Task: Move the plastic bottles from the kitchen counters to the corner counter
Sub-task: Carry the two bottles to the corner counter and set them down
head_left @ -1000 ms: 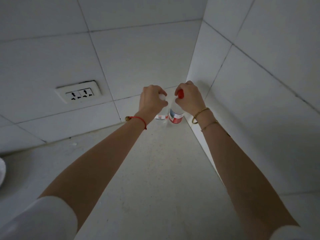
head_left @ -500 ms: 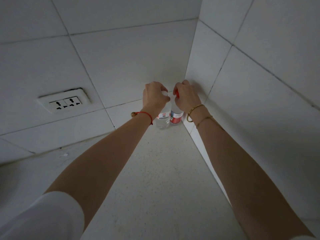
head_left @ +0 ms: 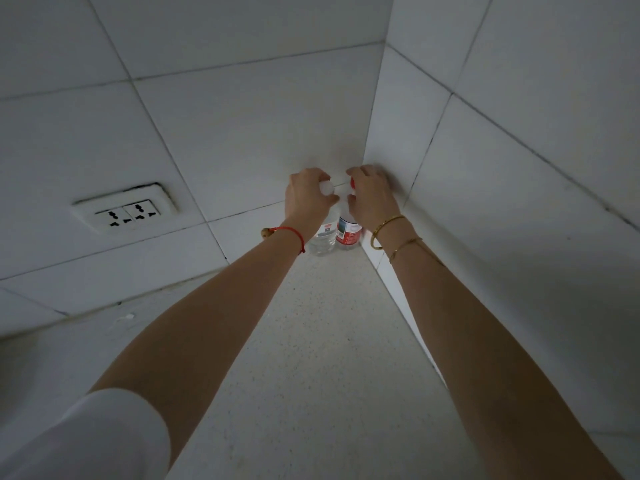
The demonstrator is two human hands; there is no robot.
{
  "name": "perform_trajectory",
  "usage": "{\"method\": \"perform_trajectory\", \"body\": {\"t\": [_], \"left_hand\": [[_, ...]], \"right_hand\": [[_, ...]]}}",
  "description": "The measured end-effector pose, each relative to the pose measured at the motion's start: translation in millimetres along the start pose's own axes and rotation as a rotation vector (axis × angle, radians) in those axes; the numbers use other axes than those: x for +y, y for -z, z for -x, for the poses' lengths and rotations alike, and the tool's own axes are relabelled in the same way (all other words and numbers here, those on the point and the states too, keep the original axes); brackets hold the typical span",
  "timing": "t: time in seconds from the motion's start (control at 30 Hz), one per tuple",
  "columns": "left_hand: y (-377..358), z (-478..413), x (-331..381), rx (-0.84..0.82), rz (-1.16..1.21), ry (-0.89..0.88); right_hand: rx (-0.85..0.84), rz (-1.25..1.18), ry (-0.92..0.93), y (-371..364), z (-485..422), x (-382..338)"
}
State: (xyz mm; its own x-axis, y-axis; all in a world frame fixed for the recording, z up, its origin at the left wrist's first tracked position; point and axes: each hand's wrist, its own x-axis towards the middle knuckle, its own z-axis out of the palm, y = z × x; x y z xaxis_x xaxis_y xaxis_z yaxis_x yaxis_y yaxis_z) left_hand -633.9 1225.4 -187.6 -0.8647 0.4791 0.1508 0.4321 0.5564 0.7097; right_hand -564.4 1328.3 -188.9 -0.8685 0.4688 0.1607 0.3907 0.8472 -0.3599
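both bottles upright, touching, deep in table [head_left: 311, 341] corner; left hand [head_left: 306, 195] grips clear bottle [head_left: 323, 237] cap from above, right hand [head_left: 372, 197] grips red-label bottle [head_left: 348, 233] cap

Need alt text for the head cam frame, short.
Two bare hands grip the caps of two upright plastic bottles in a white-tiled counter corner: the left hand on a white-capped clear bottle, the right hand on a red-capped, red-labelled bottle. A double wall socket sits on the left wall above the speckled counter.
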Motion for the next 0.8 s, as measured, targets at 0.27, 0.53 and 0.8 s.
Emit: {"method": "perform_trajectory", "body": {"t": [0.27, 0.53, 0.8], "left_hand": [[24, 22, 0, -0.079, 0.046, 0.010], [71, 79, -4, -0.148, -0.025, -0.131], [135, 155, -12, -0.138, -0.121, -0.242]], "right_hand": [[0.073, -0.016, 0.019, 14, 38, -11], [0.068, -0.128, -0.034, 38, 86, -38], [0.024, -0.158, 0.002, 66, 150, -68]]}}
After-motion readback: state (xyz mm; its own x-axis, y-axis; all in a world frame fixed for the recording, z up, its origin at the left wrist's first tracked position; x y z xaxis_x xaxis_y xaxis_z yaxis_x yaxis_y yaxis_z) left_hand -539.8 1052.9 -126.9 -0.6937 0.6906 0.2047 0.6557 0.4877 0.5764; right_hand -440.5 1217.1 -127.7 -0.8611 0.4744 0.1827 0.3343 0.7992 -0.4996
